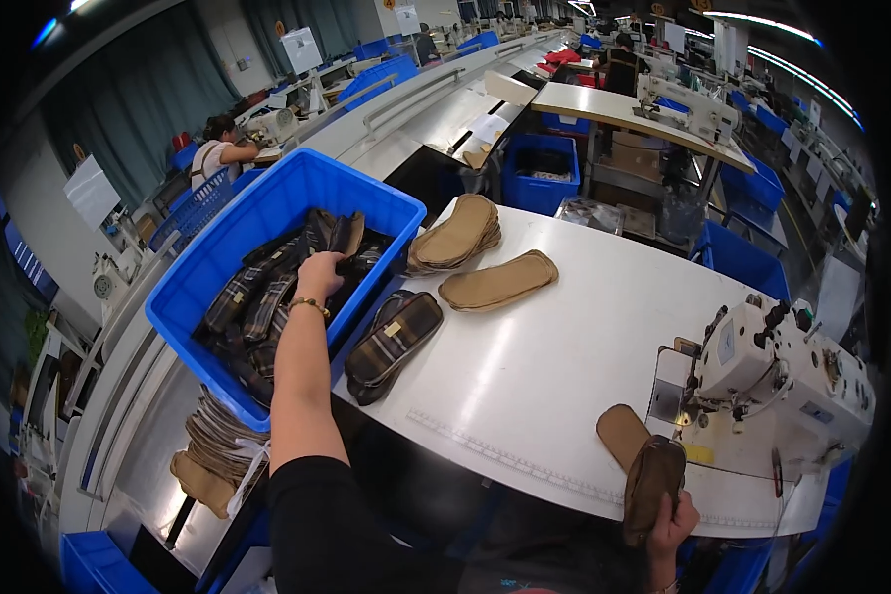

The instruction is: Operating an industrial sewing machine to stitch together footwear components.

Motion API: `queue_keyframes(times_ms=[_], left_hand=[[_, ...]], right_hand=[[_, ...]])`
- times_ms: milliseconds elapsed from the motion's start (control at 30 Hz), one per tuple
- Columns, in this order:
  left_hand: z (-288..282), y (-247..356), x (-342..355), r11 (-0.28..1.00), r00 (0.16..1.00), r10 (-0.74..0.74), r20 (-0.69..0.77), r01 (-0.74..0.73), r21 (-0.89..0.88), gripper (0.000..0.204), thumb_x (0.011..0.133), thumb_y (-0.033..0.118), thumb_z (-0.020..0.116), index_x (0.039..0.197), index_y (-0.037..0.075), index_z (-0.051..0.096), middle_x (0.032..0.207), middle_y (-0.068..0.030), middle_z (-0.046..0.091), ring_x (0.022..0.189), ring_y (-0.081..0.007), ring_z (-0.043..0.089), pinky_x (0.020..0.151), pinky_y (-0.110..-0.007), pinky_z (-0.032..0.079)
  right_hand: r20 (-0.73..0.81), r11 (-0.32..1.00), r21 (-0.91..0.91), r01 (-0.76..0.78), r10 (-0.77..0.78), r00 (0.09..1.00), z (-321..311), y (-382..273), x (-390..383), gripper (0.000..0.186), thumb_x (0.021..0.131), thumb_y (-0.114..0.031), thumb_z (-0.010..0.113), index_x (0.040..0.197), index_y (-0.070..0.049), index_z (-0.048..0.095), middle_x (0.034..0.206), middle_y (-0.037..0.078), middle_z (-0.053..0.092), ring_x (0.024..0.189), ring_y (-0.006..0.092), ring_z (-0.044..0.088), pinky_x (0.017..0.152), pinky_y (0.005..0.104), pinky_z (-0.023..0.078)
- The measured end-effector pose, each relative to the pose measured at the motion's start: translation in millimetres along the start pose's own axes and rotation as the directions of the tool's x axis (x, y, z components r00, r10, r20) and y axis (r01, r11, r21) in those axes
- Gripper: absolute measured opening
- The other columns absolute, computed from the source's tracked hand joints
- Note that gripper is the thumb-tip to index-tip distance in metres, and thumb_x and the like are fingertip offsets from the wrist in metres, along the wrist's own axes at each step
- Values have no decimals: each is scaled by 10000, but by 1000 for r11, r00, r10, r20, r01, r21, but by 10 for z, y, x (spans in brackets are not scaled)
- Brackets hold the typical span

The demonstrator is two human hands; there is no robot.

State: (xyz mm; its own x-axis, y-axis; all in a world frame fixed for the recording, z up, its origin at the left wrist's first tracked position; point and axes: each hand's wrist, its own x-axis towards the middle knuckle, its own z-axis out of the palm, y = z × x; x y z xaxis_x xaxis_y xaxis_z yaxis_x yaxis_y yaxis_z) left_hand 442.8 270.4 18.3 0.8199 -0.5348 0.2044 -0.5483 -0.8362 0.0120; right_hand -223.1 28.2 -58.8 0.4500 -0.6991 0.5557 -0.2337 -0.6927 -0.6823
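My left hand reaches into a large blue bin full of dark plaid slipper uppers. Its fingers are curled on one upper with a brown lining; their tips are partly hidden. By the sewing machine, my right hand grips a dark slipper upper at its near end. A tan sole sticks out from behind that upper. On the table beside the bin lie a plaid slipper upper, a stack of tan soles and more tan soles.
The white table has a ruler strip along its near edge. Left of my arm hangs a bundle of tan and grey pieces. Beyond the table stand another blue bin and a second sewing table. A person sits at the far left.
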Motion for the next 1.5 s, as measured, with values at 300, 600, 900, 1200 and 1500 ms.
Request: queue_keyframes(times_ms=[300, 600, 900, 1200, 1500], left_hand=[[-386, 37, -490, 940, 917, -229, -326, 121, -319, 396, 708, 135, 709, 1102, 116, 731, 1006, -181, 709, 966, -363, 673, 855, -451, 540], [-684, 483, -1383, 986, 783, -99, -614, -6, -166, 434, 751, 40, 701, 1172, 145, 683, 1170, -93, 683, 1005, -300, 668, 840, -393, 549], [-447, 840, -1795, 846, 644, 533, -550, -375, 380, 293, 788, 130, 674, 1065, 206, 733, 1226, -41, 663, 1033, -193, 662, 735, -311, 558], [-899, 920, -1851, 913, 876, 252, -412, -356, -200, 312, 778, 228, 788, 1072, 129, 756, 1077, -107, 710, 956, -282, 679, 808, -351, 533], [-679, 311, -1309, 712, 798, -314, -514, -160, -683, 194, 909, 108, 670, 1073, 35, 745, 968, -91, 754, 891, -137, 692, 818, -271, 518]], right_hand=[[37, 996, 74, 41, -44, 998, -14, -34, 26, 130, 896, -27, 603, 983, 56, 653, 755, 176, 652, 617, 267, 635, 584, 319, 454], [38, 992, 79, 98, -101, 994, -14, -31, 47, 136, 864, -10, 632, 985, 50, 650, 701, 186, 606, 564, 339, 593, 532, 363, 415], [63, 988, 154, 19, -29, 998, -32, -105, 97, 107, 895, -9, 609, 974, 50, 652, 678, 150, 598, 534, 237, 574, 534, 310, 421], [44, 990, 136, 44, -50, 998, -39, -88, 83, 113, 900, -10, 608, 982, 52, 657, 674, 144, 607, 526, 215, 573, 527, 299, 421], [86, 992, 125, 14, -25, 996, -66, -79, 62, 148, 943, -63, 596, 1010, 54, 657, 748, 145, 657, 639, 184, 624, 624, 286, 470]])
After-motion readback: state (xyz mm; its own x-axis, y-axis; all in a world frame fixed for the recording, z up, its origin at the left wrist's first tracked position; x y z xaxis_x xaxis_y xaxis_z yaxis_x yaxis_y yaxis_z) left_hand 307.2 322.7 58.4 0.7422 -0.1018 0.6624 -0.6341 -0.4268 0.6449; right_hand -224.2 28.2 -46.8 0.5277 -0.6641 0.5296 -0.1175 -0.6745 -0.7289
